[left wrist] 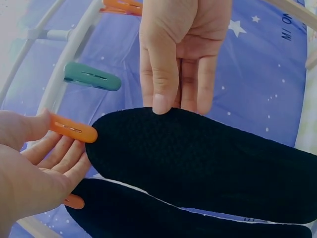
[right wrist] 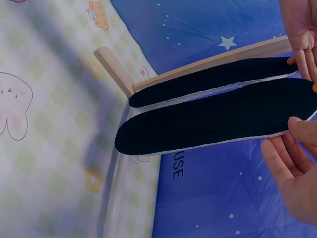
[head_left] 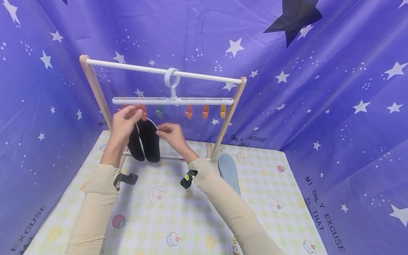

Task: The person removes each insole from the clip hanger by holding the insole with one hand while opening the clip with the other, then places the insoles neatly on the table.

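Observation:
Two black insoles hang side by side below a white clip hanger (head_left: pixel 204 101). My left hand (head_left: pixel 122 124) pinches an orange clip (left wrist: pixel 74 128) between thumb and fingers, at the top end of the nearer black insole (left wrist: pixel 193 158). That insole's side edge is pinched by my right hand (head_left: pixel 173 135), thumb on the black face, close to the clip. The farther black insole (right wrist: pixel 198 83) hangs from another orange clip (left wrist: pixel 74 201), partly hidden by the left hand.
Along the hanger are a green clip (head_left: pixel 159 112), two orange clips and a yellow clip (head_left: pixel 222 111). The hanger hooks over the white rail (head_left: pixel 127 66) of a wooden-legged rack (head_left: pixel 227 120). A light blue insole (head_left: pixel 228 171) lies on the checked cloth, right of the rack.

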A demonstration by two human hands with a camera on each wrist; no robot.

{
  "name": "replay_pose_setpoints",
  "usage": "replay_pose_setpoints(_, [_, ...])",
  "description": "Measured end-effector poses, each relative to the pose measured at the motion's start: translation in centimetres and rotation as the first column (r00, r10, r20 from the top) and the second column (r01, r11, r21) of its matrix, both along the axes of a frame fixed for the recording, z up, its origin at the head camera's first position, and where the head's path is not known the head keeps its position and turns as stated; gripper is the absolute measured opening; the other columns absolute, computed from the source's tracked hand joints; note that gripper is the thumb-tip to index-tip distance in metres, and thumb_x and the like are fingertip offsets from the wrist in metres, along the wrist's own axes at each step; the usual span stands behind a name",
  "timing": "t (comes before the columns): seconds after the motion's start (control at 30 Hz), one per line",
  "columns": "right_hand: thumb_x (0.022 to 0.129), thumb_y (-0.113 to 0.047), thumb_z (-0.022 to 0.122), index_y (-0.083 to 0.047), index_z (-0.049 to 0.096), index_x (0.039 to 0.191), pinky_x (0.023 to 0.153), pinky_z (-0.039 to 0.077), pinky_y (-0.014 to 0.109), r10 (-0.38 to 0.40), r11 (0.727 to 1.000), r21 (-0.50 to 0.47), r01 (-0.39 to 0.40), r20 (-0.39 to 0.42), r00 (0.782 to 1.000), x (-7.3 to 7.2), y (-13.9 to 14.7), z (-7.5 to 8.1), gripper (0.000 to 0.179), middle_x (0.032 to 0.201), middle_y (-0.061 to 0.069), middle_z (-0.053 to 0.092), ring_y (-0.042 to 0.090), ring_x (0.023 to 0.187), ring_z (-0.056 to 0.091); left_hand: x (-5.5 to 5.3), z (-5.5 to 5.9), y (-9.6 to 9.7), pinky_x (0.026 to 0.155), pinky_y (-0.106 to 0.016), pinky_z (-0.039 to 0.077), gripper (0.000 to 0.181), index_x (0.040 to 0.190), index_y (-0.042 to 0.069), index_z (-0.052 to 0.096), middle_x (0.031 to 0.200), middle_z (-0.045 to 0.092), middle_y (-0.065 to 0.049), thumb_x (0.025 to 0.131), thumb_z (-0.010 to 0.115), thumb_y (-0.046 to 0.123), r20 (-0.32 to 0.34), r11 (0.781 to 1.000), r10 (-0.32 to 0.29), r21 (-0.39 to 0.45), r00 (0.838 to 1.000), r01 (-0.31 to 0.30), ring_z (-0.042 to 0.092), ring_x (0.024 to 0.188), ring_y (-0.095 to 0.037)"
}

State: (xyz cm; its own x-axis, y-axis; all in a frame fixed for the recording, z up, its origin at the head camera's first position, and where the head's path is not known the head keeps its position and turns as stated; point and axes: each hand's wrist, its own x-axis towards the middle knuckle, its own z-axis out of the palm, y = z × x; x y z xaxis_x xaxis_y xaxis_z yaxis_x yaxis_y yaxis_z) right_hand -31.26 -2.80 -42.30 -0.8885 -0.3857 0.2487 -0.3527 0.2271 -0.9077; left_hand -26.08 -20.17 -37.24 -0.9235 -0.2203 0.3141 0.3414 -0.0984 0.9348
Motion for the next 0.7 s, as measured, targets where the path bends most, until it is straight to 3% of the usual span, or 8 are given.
replay_pose_setpoints(0.23, [0.091, 0.003, 0.072, 0.01, 0.074, 0.105, 0.08, 0.064, 0.035, 0.0, 0.999, -0.044, 0.003, 0.073, 0.997, 0.03, -0.07, 0.05, 0.016, 0.104, 0.026, 0.075, 0.032, 0.091, 0.075, -0.07, 0.2, -0.06, 0.083, -0.018, 0.049, 0.023, 0.115, -0.007, 0.066, 0.078, 0.072, 0.009, 0.1, 0.064, 0.011, 0.022, 1.0, 0.0, -0.009, 1.0, 0.0, 0.066, 0.076, -0.007])
replay_pose_setpoints(0.47, [0.091, 0.003, 0.071, 0.011, 0.073, 0.104, 0.074, 0.064, 0.025, 0.004, 0.998, -0.065, 0.002, 0.099, 0.995, 0.05, -0.11, 0.06, 0.015, 0.104, 0.028, 0.074, 0.039, 0.095, 0.074, -0.22, 0.42, 0.41, 0.079, -0.016, 0.051, 0.018, 0.111, -0.009, 0.067, 0.074, 0.072, 0.009, 0.1, 0.063, 0.005, 0.015, 0.999, 0.047, 0.014, 0.999, -0.047, 0.066, 0.071, -0.007])
replay_pose_setpoints(0.7, [0.091, 0.004, 0.071, 0.012, 0.073, 0.104, 0.072, 0.064, 0.026, 0.011, 0.996, -0.084, -0.002, 0.098, 0.995, 0.04, -0.2, 0.45, 0.015, 0.104, 0.029, 0.074, 0.041, 0.095, 0.074, -0.27, 0.68, 0.81, 0.076, -0.018, 0.054, 0.016, 0.109, -0.011, 0.067, 0.075, 0.071, 0.005, 0.098, 0.064, 0.001, -0.017, 0.994, 0.086, 0.073, 0.996, -0.084, 0.065, 0.067, -0.009])
